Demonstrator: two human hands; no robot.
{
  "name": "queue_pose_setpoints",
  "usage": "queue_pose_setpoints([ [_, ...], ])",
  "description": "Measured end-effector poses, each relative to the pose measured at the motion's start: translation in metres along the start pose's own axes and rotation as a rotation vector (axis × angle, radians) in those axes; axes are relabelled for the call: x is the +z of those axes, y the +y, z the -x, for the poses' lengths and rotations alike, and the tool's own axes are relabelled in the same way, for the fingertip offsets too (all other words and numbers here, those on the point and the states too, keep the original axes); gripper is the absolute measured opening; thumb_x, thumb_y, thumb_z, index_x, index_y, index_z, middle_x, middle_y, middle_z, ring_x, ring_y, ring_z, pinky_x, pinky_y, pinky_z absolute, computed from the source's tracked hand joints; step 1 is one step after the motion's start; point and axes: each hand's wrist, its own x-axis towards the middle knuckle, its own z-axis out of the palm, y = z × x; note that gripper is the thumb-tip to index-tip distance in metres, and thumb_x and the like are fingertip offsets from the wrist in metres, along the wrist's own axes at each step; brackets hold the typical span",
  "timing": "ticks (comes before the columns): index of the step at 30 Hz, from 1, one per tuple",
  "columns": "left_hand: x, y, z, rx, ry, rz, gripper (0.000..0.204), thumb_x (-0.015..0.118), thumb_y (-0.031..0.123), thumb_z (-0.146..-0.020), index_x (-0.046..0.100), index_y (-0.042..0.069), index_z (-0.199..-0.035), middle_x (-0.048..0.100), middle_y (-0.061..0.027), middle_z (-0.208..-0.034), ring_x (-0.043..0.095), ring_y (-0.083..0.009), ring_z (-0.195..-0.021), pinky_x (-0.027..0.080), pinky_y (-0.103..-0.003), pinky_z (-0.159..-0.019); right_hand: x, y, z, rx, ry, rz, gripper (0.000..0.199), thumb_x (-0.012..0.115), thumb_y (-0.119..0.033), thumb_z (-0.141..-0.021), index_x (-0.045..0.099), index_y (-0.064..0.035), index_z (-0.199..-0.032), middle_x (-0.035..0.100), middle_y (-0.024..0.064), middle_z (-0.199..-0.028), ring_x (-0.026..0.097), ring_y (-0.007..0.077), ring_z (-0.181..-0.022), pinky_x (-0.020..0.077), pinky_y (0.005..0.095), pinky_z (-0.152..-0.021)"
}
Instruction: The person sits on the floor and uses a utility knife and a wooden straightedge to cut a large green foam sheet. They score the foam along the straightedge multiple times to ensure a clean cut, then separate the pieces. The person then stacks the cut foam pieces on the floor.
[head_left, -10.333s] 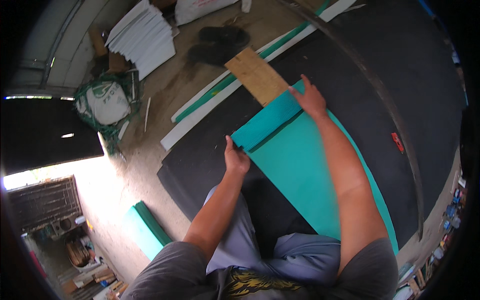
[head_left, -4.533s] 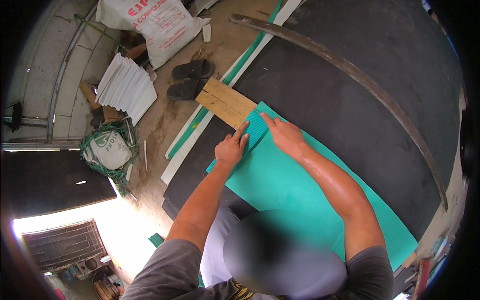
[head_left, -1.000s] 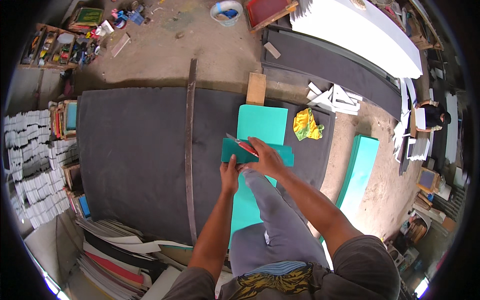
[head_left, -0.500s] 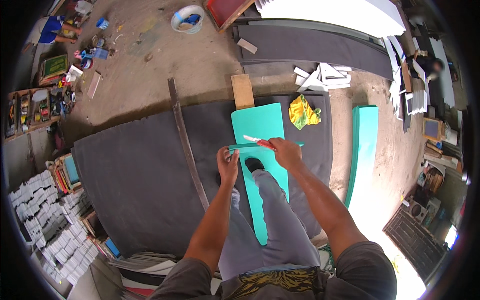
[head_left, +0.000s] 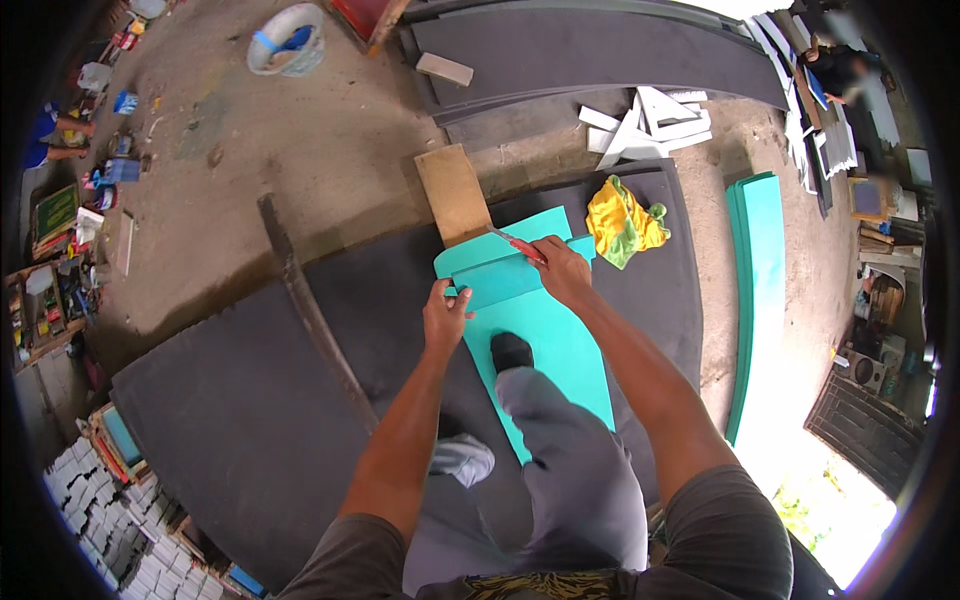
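My left hand (head_left: 446,316) grips the left end of a narrow teal foam strip (head_left: 495,284), thumb on top. In my right hand (head_left: 562,270) is a red-handled utility knife (head_left: 522,247), its blade pointing to the far left. The strip's right end passes by my right hand; whether those fingers also hold it is hidden. Beneath the strip lies a long teal foam sheet (head_left: 556,350), with my black-socked foot (head_left: 511,351) on it. The sheet's far end overlaps a brown wooden board (head_left: 452,195).
A large dark sheet (head_left: 230,370) spreads under everything, with a dark wooden bar (head_left: 310,310) across it. A yellow-green cloth (head_left: 624,222) lies right of the teal sheet. Further right is a teal foam stack (head_left: 757,290). White offcuts (head_left: 650,128) and a bucket (head_left: 287,42) are beyond.
Both hands have moved the strip slightly toward the sheet's far end. Its broad face now shows, where mostly its edge showed before. My view has shifted, and my foot stays on the sheet.
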Motion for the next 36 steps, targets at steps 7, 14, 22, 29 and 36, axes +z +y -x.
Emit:
queue_pose_setpoints([
  [7,0.039,-0.084,-0.106,-0.049,-0.066,-0.014,0.042,0.069,0.023,-0.104,0.050,-0.007,-0.126,0.071,-0.0179,-0.094,0.077,-0.0244,-0.073,0.061,-0.035,-0.059,0.092,0.088,-0.071,-0.059,0.134,-0.070,0.022,0.073,-0.025,-0.094,0.071,-0.0146,-0.113,0.069,0.0031,-0.114,0.072,0.0352,-0.093,0.0581,0.0476,-0.075],
  [14,0.044,-0.067,-0.113,-0.008,-0.027,-0.104,0.035,0.066,0.023,-0.106,0.051,-0.006,-0.119,0.068,-0.0142,-0.084,0.076,-0.0247,-0.063,0.058,-0.032,-0.054,0.102,0.117,-0.067,0.095,0.476,0.010,0.053,0.081,-0.037,-0.087,0.066,-0.0200,-0.135,0.056,0.0038,-0.150,0.073,0.0329,-0.105,0.0591,0.0454,-0.085],
  [22,0.043,-0.064,-0.113,0.004,0.004,-0.291,0.036,0.066,0.025,-0.106,0.052,-0.007,-0.118,0.067,-0.0143,-0.082,0.076,-0.0241,-0.063,0.058,-0.033,-0.054,0.079,0.144,-0.071,0.608,0.319,-0.335,0.053,0.076,-0.046,-0.092,0.068,-0.0191,-0.137,0.074,0.0123,-0.119,0.069,0.0346,-0.114,0.0526,0.0458,-0.097],
  [29,0.029,-0.063,-0.114,0.041,0.033,-0.544,0.043,0.068,0.038,-0.103,0.055,-0.001,-0.117,0.071,-0.0169,-0.083,0.076,-0.0304,-0.070,0.059,-0.041,-0.063,0.088,0.136,-0.072,0.648,0.311,-0.349,0.047,0.074,-0.048,-0.093,0.070,-0.0269,-0.135,0.075,0.0131,-0.120,0.070,0.0341,-0.115,0.0538,0.0469,-0.096],
  [36,0.024,-0.051,-0.112,0.097,0.022,-0.950,0.047,0.066,0.051,-0.101,0.057,0.008,-0.118,0.075,-0.0196,-0.095,0.073,-0.0425,-0.098,0.057,-0.055,-0.078,0.089,0.145,-0.075,0.672,0.283,-0.375,0.045,0.072,-0.049,-0.094,0.073,-0.0253,-0.131,0.076,0.0144,-0.115,0.072,0.0353,-0.111,0.0548,0.0475,-0.093],
])
